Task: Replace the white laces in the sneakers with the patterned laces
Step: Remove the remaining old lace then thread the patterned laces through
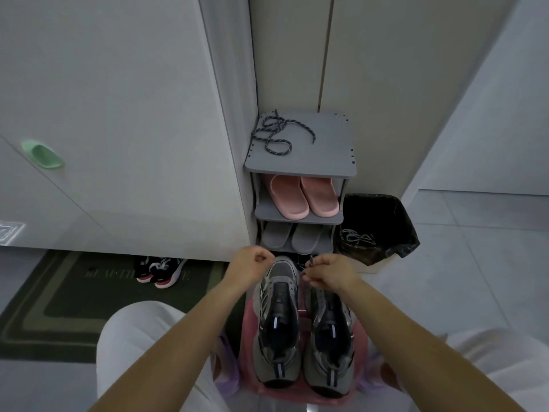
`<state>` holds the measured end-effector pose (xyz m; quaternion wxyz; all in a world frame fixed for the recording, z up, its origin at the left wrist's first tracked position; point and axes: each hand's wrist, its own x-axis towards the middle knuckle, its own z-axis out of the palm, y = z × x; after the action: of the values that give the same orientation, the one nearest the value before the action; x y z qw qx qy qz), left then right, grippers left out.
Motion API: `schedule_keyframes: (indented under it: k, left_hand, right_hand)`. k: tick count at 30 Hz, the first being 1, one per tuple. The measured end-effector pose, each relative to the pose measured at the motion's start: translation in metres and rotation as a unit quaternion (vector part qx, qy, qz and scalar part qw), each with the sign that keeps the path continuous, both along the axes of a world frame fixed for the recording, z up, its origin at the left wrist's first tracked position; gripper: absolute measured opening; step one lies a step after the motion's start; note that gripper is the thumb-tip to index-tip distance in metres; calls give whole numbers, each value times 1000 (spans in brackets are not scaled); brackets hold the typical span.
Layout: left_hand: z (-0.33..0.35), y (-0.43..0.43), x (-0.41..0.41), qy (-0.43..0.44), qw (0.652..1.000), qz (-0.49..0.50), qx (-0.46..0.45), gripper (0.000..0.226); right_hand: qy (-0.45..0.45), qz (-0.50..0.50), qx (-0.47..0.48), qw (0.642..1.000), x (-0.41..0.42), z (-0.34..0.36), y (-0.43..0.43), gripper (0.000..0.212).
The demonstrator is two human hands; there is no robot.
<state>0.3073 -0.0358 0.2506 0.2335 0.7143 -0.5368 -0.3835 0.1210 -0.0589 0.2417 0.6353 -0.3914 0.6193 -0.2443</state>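
A pair of grey sneakers (279, 322) stands side by side on a pink surface (249, 337) between the person's knees, toes pointing away towards a grey shoe rack (326, 144); the surface looks like a low stool, though too little of it shows to be sure. Neither shoe has a lace through its eyelets that can be made out. The right hand (328, 272) is over the toe end of the sneaker on that side, its grip pressed together on a dark lace end (310, 260), whose tip pokes up above the fingers. The left hand (252, 261) is above the toe of the other sneaker, fingers curled tight into a fist with nothing showing in it. A patterned lace (274, 132), dark with light flecks, lies in loose loops on the rack's top shelf, towards its far left corner. Pink slippers (303, 197) fill the shelf below and grey slippers (294, 239) the one under that. Just beside the rack, on the floor, stands a bin lined with a black bag (392, 227), and pale laces (356, 237) lie tangled inside it near its left rim. Black-and-red trainers (160, 270) sit at the far edge of a green mat (74, 298).
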Motion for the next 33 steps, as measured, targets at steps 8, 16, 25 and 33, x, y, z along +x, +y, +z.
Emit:
schedule_keyframes:
  k: [8, 16, 25, 33]
  left_hand:
    - [-47, 15, -22, -120, 990, -53, 47, 28]
    - [-53, 13, -28, -126, 990, -69, 7, 22]
    - [-55, 16, -30, -81, 997, -13, -7, 13]
    - [-54, 18, -33, -88, 996, -6, -6, 16]
  right_hand:
    - [190, 69, -67, 977, 20, -37, 1, 15]
    - [246, 116, -86, 958, 24, -49, -8, 6]
    - [261, 121, -85, 954, 28, -55, -9, 16]
    - [287, 137, -91, 944, 29, -54, -9, 26]
